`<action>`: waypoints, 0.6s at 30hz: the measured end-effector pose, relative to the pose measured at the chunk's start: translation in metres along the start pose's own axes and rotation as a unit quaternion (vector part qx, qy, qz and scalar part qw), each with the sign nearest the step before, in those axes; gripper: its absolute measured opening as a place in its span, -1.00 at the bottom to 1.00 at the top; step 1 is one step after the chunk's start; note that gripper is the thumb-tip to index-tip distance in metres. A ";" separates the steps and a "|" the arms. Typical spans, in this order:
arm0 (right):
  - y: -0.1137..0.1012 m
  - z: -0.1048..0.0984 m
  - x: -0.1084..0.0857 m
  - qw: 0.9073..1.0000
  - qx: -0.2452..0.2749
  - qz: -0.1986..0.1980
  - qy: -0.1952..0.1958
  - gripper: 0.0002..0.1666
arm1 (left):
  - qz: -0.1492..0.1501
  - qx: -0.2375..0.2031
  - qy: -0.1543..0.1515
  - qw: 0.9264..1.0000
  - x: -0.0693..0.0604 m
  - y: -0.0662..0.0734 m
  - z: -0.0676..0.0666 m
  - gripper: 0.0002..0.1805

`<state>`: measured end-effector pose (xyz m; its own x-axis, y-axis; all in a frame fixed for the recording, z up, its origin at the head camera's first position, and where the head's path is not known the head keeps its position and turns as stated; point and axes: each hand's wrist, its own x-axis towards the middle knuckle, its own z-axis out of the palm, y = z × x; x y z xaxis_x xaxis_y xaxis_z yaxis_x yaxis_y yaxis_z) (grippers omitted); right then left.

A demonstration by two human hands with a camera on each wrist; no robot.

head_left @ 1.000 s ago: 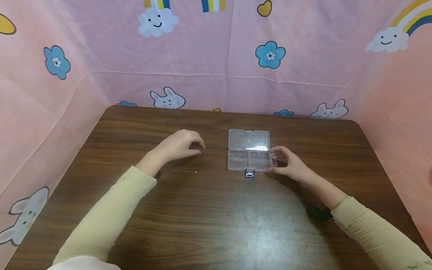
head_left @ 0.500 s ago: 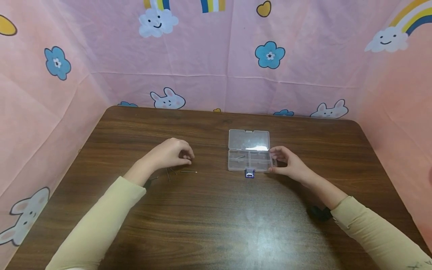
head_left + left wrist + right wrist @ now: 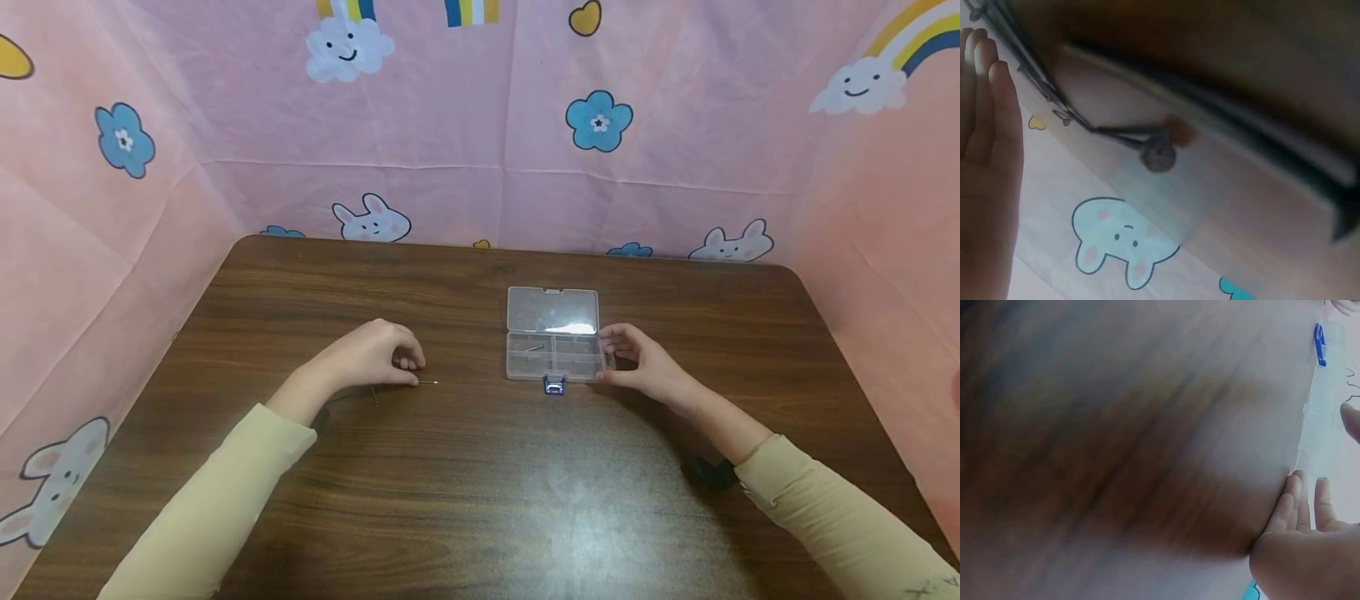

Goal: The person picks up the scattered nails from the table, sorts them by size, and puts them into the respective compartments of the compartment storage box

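A person's two bare hands worked over a dark wood-grain surface (image 3: pixel 465 483), with pale yellow-green sleeves (image 3: pixel 210 500) reaching in from the lower left and lower right corners of the frame.

Left of centre, the left hand (image 3: pixel 367 358) was lowered, its fingers bent and its thumb at one end of a thin metal nail (image 3: pixel 428 382) that lay pointing right; whether the hand was gripping it, I cannot tell. Another thin nail (image 3: pixel 376 395) showed below that hand, partly hidden by it. The left wrist view caught nails close up and blurred, one with a round head (image 3: pixel 1158 154) near the middle of that view.

Right of centre sat a clear plastic box (image 3: pixel 528 378), its lid (image 3: pixel 553 310) opened back toward the top of the frame. The right hand (image 3: pixel 645 364) held its right end, thumb at the near corner and fingers at the far one. A single nail (image 3: pixel 533 347) lay inside — in the upper left compartment — and a blue latch (image 3: pixel 555 386) stuck out from the lower edge.

Behind everything hung pink cloth (image 3: pixel 450 108) printed with rabbits, blue flowers, smiling clouds and rainbows.
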<state>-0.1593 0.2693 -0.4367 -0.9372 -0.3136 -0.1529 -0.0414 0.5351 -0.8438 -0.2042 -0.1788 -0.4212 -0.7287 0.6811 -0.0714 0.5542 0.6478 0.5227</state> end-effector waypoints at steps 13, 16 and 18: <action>-0.002 0.000 0.002 1.000 0.000 0.009 0.003 -0.27 | -0.003 0.008 -0.027 1.000 0.005 -0.001 0.002 -0.88; -0.002 0.000 0.001 1.000 0.000 0.009 0.003 -0.27 | -0.002 0.005 -0.028 1.000 0.006 -0.001 0.002 -0.89; -0.002 0.000 0.001 1.000 -0.002 0.008 0.004 -0.27 | 0.002 0.004 -0.028 1.000 0.008 -0.001 0.002 -0.89</action>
<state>-0.1600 0.2678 -0.4353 -0.9402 -0.2989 -0.1633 -0.0267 0.5428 -0.8395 -0.2095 -0.1738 -0.4243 -0.7034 0.7011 -0.1168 0.5604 0.6481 0.5157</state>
